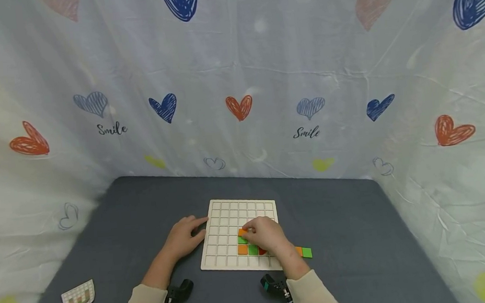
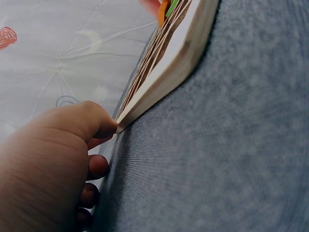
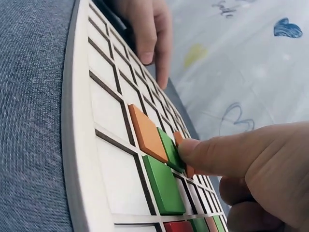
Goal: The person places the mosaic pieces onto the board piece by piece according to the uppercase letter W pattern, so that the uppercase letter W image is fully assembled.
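Observation:
A pale wooden grid board [image 1: 222, 236] lies on the dark table, with colored square tiles set in its cells. My right hand [image 1: 265, 233] is over the board, thumb and finger pinching an orange tile [image 1: 242, 232] at a cell just beyond a green tile [image 3: 169, 148]. Nearer the front edge sit another orange tile [image 3: 146, 133], a second green tile [image 3: 163, 186] and a red tile [image 3: 177, 226], partly covered by the hand in the head view. My left hand [image 1: 183, 238] touches the board's left edge with extended index finger and thumb.
By the right forearm, an orange tile [image 1: 299, 251] and a green tile [image 1: 306, 252] show past the board's right edge. A small card [image 1: 78, 299] printed with a colored grid lies at the table's front left. A heart-patterned curtain [image 1: 261, 73] hangs behind the table.

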`<state>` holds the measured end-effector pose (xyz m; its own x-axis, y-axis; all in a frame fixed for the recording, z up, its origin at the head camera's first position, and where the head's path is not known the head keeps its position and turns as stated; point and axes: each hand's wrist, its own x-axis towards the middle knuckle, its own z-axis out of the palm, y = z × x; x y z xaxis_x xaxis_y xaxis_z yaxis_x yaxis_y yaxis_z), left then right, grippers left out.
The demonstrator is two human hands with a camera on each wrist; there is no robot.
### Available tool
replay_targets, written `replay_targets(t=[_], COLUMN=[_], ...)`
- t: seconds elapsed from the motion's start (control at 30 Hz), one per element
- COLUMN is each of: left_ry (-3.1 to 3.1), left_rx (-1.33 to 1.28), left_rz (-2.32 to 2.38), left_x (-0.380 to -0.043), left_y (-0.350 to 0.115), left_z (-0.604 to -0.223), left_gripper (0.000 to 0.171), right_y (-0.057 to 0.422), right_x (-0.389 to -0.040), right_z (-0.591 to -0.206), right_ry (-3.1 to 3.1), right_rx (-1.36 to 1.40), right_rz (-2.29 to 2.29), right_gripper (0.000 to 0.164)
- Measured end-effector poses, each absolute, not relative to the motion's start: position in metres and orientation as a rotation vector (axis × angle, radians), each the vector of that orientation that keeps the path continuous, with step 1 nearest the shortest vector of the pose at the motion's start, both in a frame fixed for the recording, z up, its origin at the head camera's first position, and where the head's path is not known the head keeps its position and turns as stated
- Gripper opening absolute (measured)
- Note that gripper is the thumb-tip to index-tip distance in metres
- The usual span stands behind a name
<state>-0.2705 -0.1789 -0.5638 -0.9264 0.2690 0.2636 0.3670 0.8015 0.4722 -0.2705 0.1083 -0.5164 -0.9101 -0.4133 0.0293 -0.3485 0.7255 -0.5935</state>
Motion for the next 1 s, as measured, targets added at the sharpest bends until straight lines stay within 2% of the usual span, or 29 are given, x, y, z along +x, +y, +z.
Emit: replay_targets(t=[0.2,0.43,0.8,1.0], left_ry=[-2.803,-2.802,-2.812,-2.813], left_rx=[-0.502,-0.495,-0.479,-0.478], left_rz=[-0.780,-0.788,-0.789,-0.785], left_x=[-0.270,-0.270,-0.271,-0.271], left_y=[-0.179,-0.178,-0.177,-0.176], left_z=[-0.562,-0.562,-0.562,-0.563], left_gripper=[0.039,0.038,0.038,0.038], right_y=[0.105,0.100,0.099,0.115], right_x=[-0.268,-0.268,-0.265,-0.263], right_z=[-0.517,-0.520,-0.519,-0.512], right_ry=[2.922,3.079,3.112,3.038], right_rx=[-0.646,-0.565,-0.531,-0.527], right_rz=[-0.877,-0.844,-0.822,-0.839], right_gripper=[0.023,0.007,0.007,0.013])
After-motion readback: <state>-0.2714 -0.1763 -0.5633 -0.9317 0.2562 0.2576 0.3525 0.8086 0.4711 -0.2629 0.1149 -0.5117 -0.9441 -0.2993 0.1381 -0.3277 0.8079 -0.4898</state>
